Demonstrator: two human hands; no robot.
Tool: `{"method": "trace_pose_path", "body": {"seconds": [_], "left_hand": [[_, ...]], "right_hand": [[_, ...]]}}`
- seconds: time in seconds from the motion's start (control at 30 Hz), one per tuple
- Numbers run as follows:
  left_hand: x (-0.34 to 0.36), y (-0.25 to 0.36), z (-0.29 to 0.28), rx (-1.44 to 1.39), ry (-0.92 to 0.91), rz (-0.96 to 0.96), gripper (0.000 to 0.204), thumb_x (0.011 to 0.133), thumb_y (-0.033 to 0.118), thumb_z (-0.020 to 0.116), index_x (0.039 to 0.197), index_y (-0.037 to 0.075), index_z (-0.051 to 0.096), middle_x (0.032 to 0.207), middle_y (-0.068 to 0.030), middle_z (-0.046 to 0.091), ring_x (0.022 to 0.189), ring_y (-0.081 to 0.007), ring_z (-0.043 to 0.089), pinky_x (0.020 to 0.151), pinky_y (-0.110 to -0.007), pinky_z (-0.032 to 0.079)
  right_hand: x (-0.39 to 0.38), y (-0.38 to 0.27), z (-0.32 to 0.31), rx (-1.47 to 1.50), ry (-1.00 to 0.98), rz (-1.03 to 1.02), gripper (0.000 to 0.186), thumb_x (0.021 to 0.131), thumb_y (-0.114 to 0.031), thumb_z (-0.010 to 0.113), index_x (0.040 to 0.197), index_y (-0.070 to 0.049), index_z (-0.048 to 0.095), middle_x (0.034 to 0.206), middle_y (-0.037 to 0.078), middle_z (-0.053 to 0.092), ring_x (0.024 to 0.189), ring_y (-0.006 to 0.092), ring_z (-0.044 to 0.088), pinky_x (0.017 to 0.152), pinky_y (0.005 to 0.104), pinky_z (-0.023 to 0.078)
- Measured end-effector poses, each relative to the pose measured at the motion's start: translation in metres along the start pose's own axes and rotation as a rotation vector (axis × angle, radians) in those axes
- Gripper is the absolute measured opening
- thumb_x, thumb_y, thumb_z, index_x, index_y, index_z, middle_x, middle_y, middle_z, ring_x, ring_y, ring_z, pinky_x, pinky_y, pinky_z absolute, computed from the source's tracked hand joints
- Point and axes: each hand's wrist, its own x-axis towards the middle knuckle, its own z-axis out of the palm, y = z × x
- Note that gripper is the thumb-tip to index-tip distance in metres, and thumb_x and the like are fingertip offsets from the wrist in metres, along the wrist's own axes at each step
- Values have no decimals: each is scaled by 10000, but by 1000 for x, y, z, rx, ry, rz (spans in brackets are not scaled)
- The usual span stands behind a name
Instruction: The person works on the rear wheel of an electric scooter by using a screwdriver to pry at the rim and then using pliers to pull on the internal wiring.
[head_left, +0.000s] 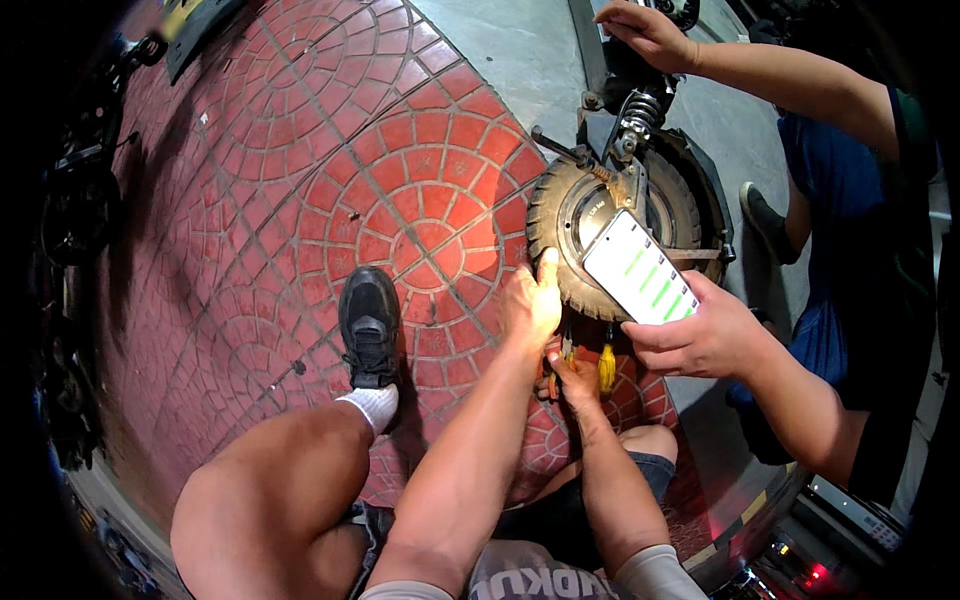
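A small wheel with a knobbly black tyre (545,215) stands in front of me, its hub partly hidden behind a phone. My left hand (532,305) presses against the tyre's near left edge, thumb on the tread and fingers curled along it. Just below and to the right, my right hand (577,382) is closed round a tool with orange-red handles (553,384), which looks like pliers; its jaws are hard to make out under the tyre. Beside that hand hangs a yellow piece (607,368), possibly another handle.
At the right, another person's hand (710,335) holds a lit phone (642,270) over the wheel; their other hand (650,38) is farther off. A coil-spring shock absorber (640,112) rises above the wheel. Red paving (420,215) lies left; dark vehicle parts (80,215) line the far left.
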Motion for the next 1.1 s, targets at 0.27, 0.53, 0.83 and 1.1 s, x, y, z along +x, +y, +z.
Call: {"method": "trace_pose_path", "body": {"seconds": [0.27, 0.53, 0.83, 1.1], "left_hand": [[-10, -1, 9, -17, -26, -1, 874, 1077, 702, 387, 1274, -105, 659, 1309, -398, 658, 1265, -544, 627, 1087, -602, 478], [-22, -4, 23, -116, -77, -95, 958, 1070, 754, 288, 1326, -104, 629, 1325, -394, 652, 1275, -521, 630, 1075, -580, 493], [-40, -32, 76, -182, -308, -72, 898, 1077, 726, 325, 1207, -76, 707, 1288, -381, 673, 1230, -549, 642, 1040, -595, 508], [-36, -41, 93, -173, -249, 63, 771, 1067, 638, 427, 1119, -68, 732, 1221, -355, 703, 1180, -537, 661, 1018, -583, 517]], "right_hand": [[-27, 20, 21, -903, 51, -336, 456, 943, -460, 751, 1056, -18, 753, 972, 306, 733, 940, 466, 728, 856, 538, 556], [-24, 64, 74, -461, -271, -32, 382, 970, -412, 782, 965, -32, 743, 837, 116, 747, 764, 290, 719, 694, 440, 550], [-20, 21, 85, -410, -438, 281, 466, 997, -466, 776, 805, -42, 750, 690, 49, 718, 572, 154, 649, 537, 319, 473], [-24, 20, 83, -417, -411, 230, 496, 981, -475, 791, 771, -26, 758, 679, 72, 733, 553, 146, 658, 515, 307, 475]]}}
